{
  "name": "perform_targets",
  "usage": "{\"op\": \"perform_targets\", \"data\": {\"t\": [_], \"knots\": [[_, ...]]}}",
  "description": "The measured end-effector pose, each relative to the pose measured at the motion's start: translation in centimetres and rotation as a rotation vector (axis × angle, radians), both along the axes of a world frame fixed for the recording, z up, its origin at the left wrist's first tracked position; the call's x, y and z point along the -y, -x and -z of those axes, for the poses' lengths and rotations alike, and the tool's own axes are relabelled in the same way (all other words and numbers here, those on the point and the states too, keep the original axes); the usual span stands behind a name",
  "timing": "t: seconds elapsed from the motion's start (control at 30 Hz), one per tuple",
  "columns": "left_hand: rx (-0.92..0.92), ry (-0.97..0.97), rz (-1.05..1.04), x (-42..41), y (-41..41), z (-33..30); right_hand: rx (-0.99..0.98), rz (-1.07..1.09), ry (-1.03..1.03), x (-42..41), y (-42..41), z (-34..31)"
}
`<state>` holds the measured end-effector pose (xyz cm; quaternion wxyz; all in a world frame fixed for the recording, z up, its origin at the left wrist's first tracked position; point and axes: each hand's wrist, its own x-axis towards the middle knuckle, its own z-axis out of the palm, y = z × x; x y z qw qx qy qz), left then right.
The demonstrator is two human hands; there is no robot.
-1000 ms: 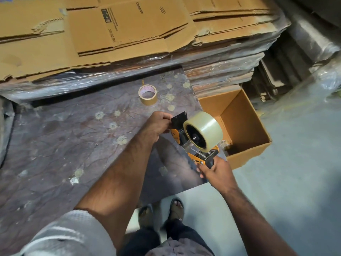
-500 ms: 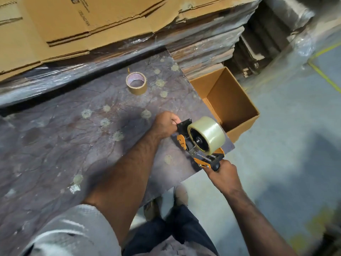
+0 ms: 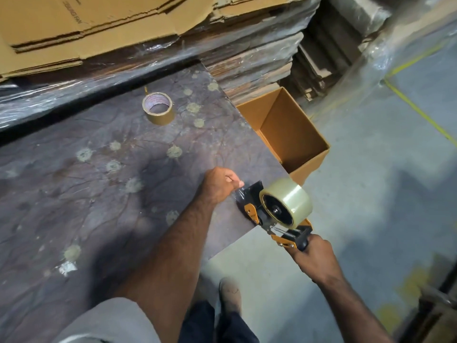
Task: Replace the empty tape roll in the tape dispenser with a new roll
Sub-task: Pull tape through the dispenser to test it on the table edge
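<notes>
An orange and black tape dispenser (image 3: 274, 220) carries a full clear tape roll (image 3: 288, 200) on its wheel, held over the table's right corner. My right hand (image 3: 315, 256) grips its handle from below right. My left hand (image 3: 220, 185) pinches the clear tape's free end (image 3: 239, 191) at the dispenser's black front plate. The nearly empty brown tape roll (image 3: 158, 108) stands on the dark table (image 3: 86, 181) further back, apart from both hands.
An open, empty cardboard box (image 3: 289, 134) sits on the floor beside the table's right edge. Flattened cartons (image 3: 99, 28) wrapped in plastic are stacked behind the table. Grey floor with a yellow line (image 3: 420, 112) lies to the right. My feet show below.
The view has shifted, so the table and box appear further up and left. My left hand now pinches a strip of clear tape drawn out past the dispenser's front plate.
</notes>
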<state>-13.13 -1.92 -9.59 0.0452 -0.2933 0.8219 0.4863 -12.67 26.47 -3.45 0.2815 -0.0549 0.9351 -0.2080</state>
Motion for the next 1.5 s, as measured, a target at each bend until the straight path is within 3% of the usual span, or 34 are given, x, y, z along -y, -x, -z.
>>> {"op": "perform_targets", "data": {"t": [0.23,0.47,0.57,0.7,0.83,0.93,1.07,1.2,1.5], "knots": [[-0.067,0.19,0.001,-2.2,1.2,1.5,-0.031,-0.028,-0.029,-1.8,1.3,2.4],[-0.17,0.285,-0.187,-1.0,2.2,2.0,-0.035,-0.034,-0.011,-2.8,2.4,4.0],[-0.352,0.332,-0.075,-2.3,0.9,0.9,-0.041,-0.041,0.009,-3.1,2.3,4.3],[-0.451,0.215,0.018,-5.9,-2.1,-0.6,-0.025,-0.051,0.037,-2.8,2.6,4.2],[-0.393,0.076,0.023,-5.5,-2.3,0.0,-0.019,-0.085,0.053,-1.8,3.4,4.0],[-0.256,-0.017,0.141,-4.9,-2.0,0.3,-0.032,-0.104,0.043,-1.0,3.9,3.7],[-0.046,0.234,0.351,-4.3,-2.2,1.3,-0.036,-0.091,0.003,-1.8,3.9,3.8],[-0.147,0.448,0.526,-5.1,-2.8,2.7,-0.018,-0.048,-0.015,-3.4,2.6,3.4],[-0.08,0.655,0.553,-6.2,-2.5,2.2,0.102,0.12,-0.002,-5.9,0.5,3.5]]}}
